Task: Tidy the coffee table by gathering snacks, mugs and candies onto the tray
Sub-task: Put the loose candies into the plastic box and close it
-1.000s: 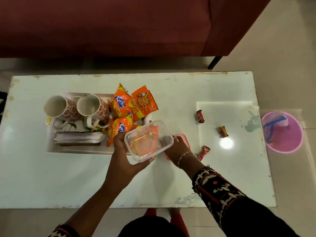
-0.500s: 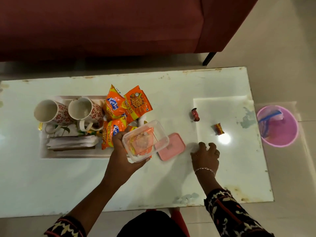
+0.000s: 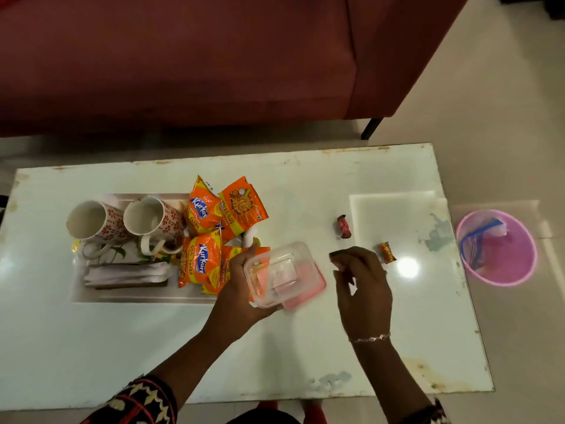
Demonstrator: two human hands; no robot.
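My left hand (image 3: 241,289) grips a clear plastic box (image 3: 275,273) and holds it tilted above a pink lid (image 3: 308,293) lying on the white coffee table (image 3: 122,347). Just right of the box my right hand (image 3: 363,289) hovers with its fingers curled together in a pinch; the candy in them is hidden. Two wrapped candies lie on the table, a red one (image 3: 344,226) and an orange one (image 3: 386,252). The white tray (image 3: 137,298) at the left carries two floral mugs (image 3: 91,221) (image 3: 153,218), several orange snack packets (image 3: 201,209) and folded napkins (image 3: 125,275).
A dark red sofa (image 3: 183,56) runs along the far side of the table. A pink basin (image 3: 501,270) with a blue and white bag in it stands on the floor off the table's right end.
My right hand left the pink lid, reached right over the nearest candy, then lifted back toward the box; that candy is gone from the table. The box has tilted and shifted right over the lid.
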